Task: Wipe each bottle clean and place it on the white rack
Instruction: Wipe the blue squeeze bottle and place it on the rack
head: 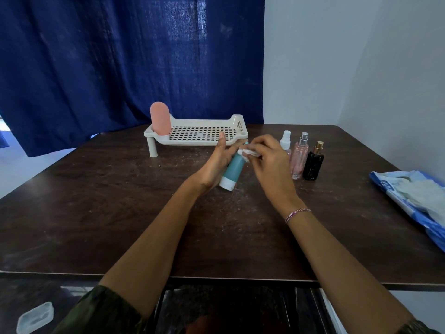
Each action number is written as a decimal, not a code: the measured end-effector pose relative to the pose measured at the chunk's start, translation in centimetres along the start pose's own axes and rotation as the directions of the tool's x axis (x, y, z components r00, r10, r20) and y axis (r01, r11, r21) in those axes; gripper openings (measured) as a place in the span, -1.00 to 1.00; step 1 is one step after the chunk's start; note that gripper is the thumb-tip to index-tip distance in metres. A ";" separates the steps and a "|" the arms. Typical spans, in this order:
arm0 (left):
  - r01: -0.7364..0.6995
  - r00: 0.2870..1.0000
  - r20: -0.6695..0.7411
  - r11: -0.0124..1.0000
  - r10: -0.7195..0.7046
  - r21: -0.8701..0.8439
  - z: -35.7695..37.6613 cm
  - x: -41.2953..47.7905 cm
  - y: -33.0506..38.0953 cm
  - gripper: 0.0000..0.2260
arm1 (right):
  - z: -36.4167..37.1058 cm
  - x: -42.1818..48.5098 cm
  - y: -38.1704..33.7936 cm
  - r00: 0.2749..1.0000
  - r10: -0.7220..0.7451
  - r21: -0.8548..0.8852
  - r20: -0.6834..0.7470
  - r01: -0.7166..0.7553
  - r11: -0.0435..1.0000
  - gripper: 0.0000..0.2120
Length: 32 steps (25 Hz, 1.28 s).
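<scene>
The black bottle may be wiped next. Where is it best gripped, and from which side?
Probably grip the black bottle round its flat-sided body, from the right or front: it stands upright, and the pink bottle stands close on its left.

The person wears a dark olive-green top with a faint mottled pattern, its left sleeve (pixel 103 312) bunched in soft folds near the elbow and its right sleeve (pixel 419 328) showing only as a sliver at the bottom corner of the frame. Below the sleeves the left forearm (pixel 156 237) and right forearm (pixel 342 256) are bare down to the left hand (pixel 216 162) and the right hand (pixel 269 160). A thin braided thread bracelet (pixel 297 212) in pink, purple and white circles the right wrist, a short doubled strand slanting along its inner side.
</scene>
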State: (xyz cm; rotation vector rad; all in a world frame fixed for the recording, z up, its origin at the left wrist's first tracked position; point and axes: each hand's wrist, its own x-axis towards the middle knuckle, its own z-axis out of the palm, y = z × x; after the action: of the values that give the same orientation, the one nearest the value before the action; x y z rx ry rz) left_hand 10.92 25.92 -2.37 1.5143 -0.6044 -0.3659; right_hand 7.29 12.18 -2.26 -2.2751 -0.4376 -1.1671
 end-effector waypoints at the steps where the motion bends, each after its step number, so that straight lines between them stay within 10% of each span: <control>1: 0.006 1.000 -0.002 1.000 -0.006 0.016 0.2 -0.1 0.0 -0.38 | -0.1 0.1 0.3 0.999 0.033 0.015 -0.025 -0.032 0.999 -0.82; 17: 0.011 0.998 -0.063 0.994 -0.004 0.105 0.4 -0.8 0.7 -0.65 | -0.4 0.5 0.9 0.962 0.243 0.217 -0.127 -0.212 0.953 -0.80; 32: -0.195 0.932 -0.362 0.811 -0.022 -0.551 -1.4 0.2 1.1 -0.63 | 0.4 -0.4 -0.8 0.996 -0.005 0.307 0.094 -0.024 0.951 -0.74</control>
State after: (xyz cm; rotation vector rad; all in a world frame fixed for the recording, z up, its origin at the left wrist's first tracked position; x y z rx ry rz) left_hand 11.71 26.95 -1.14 0.9170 -0.2343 -0.1703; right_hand 6.94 13.02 -2.52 -2.0608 -0.6000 -0.9172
